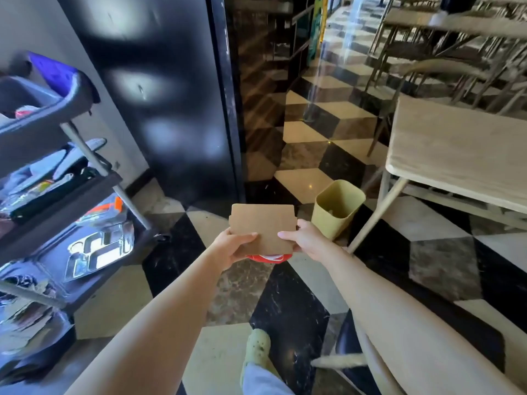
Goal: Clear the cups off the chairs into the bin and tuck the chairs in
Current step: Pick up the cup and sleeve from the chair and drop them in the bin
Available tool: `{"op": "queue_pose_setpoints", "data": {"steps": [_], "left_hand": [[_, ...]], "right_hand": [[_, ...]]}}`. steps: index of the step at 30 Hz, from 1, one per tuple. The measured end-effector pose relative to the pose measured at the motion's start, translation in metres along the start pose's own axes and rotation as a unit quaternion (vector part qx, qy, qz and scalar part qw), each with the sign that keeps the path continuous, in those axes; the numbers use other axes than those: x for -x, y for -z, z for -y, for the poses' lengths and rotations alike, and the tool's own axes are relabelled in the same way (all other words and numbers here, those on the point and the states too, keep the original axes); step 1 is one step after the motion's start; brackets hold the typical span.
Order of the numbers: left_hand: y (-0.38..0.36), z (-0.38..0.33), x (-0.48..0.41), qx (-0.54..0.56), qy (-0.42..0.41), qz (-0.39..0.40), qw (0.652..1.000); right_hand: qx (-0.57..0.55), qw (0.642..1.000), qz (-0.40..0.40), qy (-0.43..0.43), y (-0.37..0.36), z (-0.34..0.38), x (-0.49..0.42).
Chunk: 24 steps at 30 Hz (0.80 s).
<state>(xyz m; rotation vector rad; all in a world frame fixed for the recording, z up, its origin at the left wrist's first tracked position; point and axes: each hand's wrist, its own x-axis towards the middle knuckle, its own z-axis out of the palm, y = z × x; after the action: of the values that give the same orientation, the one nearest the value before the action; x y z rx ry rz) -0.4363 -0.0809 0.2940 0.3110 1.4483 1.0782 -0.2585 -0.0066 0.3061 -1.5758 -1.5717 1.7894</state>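
A flat brown cardboard piece (262, 226) is held level in front of me by both hands. My left hand (232, 246) grips its left edge and my right hand (305, 240) grips its right edge. Something red and white, perhaps a cup (269, 258), shows just under the cardboard; most of it is hidden. The pale yellow bin (338, 208) stands open on the floor just beyond and to the right of my right hand, beside a table leg. A chair with a dark seat (346, 340) is partly visible under my right forearm.
A grey service cart (65, 201) with metal trays and clutter fills the left side. A black pillar (171, 95) rises ahead. A light wooden table (456, 155) stands on the right, with more tables and chairs (445, 69) behind it. The floor is checkered tile.
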Motion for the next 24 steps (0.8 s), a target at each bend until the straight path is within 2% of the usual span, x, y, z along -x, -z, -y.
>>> {"op": "queue_pose_setpoints", "data": {"steps": [10, 17, 24], "left_hand": [[-0.003, -0.016, -0.128, -0.050, 0.127, -0.045, 0.990], [-0.050, -0.062, -0.187, -0.080, 0.122, 0.068, 0.987], [-0.133, -0.135, -0.287, -0.139, 0.111, 0.142, 0.974]], "right_hand": [[-0.105, 0.987, -0.013, -0.123, 0.002, -0.017, -0.105], [-0.189, 0.968, -0.044, -0.157, 0.052, 0.007, -0.153], [-0.234, 0.948, -0.153, -0.151, 0.132, 0.049, -0.229]]}}
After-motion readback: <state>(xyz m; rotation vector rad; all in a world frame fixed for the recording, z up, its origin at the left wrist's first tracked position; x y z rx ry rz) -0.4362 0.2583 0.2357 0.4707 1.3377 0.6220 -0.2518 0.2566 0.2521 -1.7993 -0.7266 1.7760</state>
